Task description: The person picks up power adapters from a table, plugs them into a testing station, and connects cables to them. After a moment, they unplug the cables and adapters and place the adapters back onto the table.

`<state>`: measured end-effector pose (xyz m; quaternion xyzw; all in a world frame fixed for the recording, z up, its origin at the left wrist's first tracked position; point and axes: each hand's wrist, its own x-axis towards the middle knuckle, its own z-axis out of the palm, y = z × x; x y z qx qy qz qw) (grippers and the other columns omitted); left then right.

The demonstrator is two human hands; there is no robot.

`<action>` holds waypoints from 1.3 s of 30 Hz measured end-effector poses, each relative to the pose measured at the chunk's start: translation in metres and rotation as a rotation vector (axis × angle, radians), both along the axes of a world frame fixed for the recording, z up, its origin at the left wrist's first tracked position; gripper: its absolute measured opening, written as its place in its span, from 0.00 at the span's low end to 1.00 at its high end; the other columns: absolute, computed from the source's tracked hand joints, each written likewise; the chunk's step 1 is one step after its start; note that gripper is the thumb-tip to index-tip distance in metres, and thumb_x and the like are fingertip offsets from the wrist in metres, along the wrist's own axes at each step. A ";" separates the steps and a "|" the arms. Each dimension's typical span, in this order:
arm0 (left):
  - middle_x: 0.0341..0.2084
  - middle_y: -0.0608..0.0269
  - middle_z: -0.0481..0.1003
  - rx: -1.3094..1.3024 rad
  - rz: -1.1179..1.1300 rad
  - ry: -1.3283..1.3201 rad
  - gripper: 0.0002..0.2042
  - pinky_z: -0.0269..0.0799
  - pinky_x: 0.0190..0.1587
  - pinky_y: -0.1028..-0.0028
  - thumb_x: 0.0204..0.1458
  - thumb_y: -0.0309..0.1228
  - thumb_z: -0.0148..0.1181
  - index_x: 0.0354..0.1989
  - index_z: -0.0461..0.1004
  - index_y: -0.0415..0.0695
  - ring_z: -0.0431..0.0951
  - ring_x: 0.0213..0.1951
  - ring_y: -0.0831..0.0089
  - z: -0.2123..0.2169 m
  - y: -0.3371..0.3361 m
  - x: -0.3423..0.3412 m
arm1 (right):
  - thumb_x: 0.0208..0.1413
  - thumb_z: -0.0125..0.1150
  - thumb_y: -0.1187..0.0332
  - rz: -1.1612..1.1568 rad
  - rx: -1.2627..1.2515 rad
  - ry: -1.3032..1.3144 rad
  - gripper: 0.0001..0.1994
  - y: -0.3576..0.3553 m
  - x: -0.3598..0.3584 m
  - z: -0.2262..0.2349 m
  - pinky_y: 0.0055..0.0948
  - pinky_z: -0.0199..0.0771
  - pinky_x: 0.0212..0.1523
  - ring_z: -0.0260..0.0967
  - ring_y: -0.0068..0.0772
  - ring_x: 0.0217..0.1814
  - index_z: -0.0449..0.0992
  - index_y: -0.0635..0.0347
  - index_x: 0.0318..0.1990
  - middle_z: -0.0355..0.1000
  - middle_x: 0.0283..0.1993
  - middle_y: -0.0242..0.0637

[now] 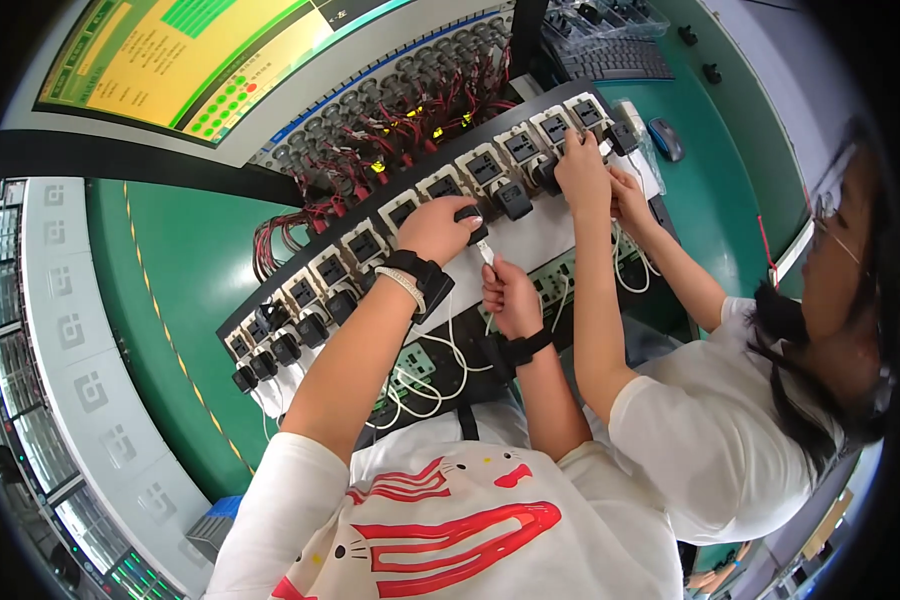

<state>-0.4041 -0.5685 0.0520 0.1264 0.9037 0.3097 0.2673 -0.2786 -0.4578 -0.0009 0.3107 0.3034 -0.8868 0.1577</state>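
Note:
My left hand grips a black power adapter at the middle of a long strip of sockets. Just below it, my right hand pinches a white USB cable plug between thumb and fingers. The plug's tip is at the adapter's near end; whether it is inserted I cannot tell. More black adapters sit in the sockets to the left, with white cables hanging from them. Another black adapter is in a socket just right of my hands.
A co-worker's hands work at the strip's right end. Red wires and connectors fill the rack behind, below a lit screen. Green circuit boards and looped white cables lie nearer me. A keyboard and mouse are far right.

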 end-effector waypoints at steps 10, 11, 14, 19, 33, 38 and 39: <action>0.43 0.54 0.75 0.028 -0.030 0.043 0.17 0.68 0.48 0.66 0.49 0.39 0.58 0.47 0.74 0.50 0.74 0.45 0.57 -0.004 0.000 -0.001 | 0.62 0.44 0.54 -0.095 0.056 0.043 0.17 -0.013 0.002 -0.005 0.17 0.39 0.15 0.40 0.14 0.15 0.61 0.51 0.23 0.47 0.17 0.19; 0.43 0.54 0.75 0.036 -0.028 0.045 0.17 0.68 0.48 0.66 0.49 0.38 0.58 0.47 0.74 0.49 0.74 0.46 0.57 -0.004 0.000 0.000 | 0.63 0.44 0.54 -0.098 0.061 0.042 0.17 -0.013 0.003 -0.005 0.17 0.40 0.15 0.40 0.14 0.15 0.61 0.50 0.23 0.47 0.17 0.19; 0.44 0.54 0.74 0.040 -0.018 0.035 0.17 0.68 0.49 0.66 0.49 0.38 0.58 0.47 0.74 0.49 0.73 0.46 0.57 -0.003 -0.002 0.000 | 0.63 0.44 0.54 -0.017 0.033 0.035 0.17 -0.006 0.000 -0.007 0.17 0.40 0.16 0.41 0.14 0.15 0.61 0.51 0.23 0.48 0.17 0.19; 0.46 0.56 0.74 0.050 -0.050 0.051 0.17 0.68 0.49 0.65 0.49 0.39 0.57 0.47 0.74 0.48 0.73 0.48 0.57 -0.008 0.000 0.000 | 0.62 0.44 0.54 -0.034 0.127 -0.019 0.17 -0.016 -0.003 -0.002 0.17 0.39 0.16 0.39 0.13 0.16 0.60 0.51 0.24 0.46 0.17 0.18; 0.37 0.47 0.76 0.020 -0.088 0.085 0.19 0.68 0.47 0.64 0.48 0.38 0.57 0.48 0.74 0.46 0.74 0.42 0.52 -0.006 -0.002 -0.002 | 0.61 0.46 0.60 -0.057 0.060 -0.036 0.13 -0.014 -0.018 -0.002 0.18 0.42 0.15 0.42 0.14 0.16 0.62 0.52 0.24 0.54 0.20 0.21; 0.37 0.47 0.76 0.030 -0.143 0.173 0.19 0.69 0.46 0.64 0.49 0.39 0.56 0.48 0.74 0.46 0.75 0.42 0.53 -0.011 0.006 0.000 | 0.60 0.47 0.61 0.060 0.860 0.203 0.13 -0.008 -0.002 -0.021 0.29 0.65 0.26 0.62 0.30 0.23 0.70 0.63 0.37 0.67 0.27 0.34; 0.40 0.49 0.75 0.006 -0.093 0.097 0.19 0.68 0.48 0.64 0.49 0.40 0.56 0.49 0.73 0.47 0.74 0.44 0.54 -0.011 -0.007 -0.001 | 0.61 0.46 0.62 0.045 1.117 0.277 0.17 -0.020 0.008 0.011 0.33 0.66 0.47 0.68 0.39 0.43 0.68 0.68 0.48 0.70 0.40 0.45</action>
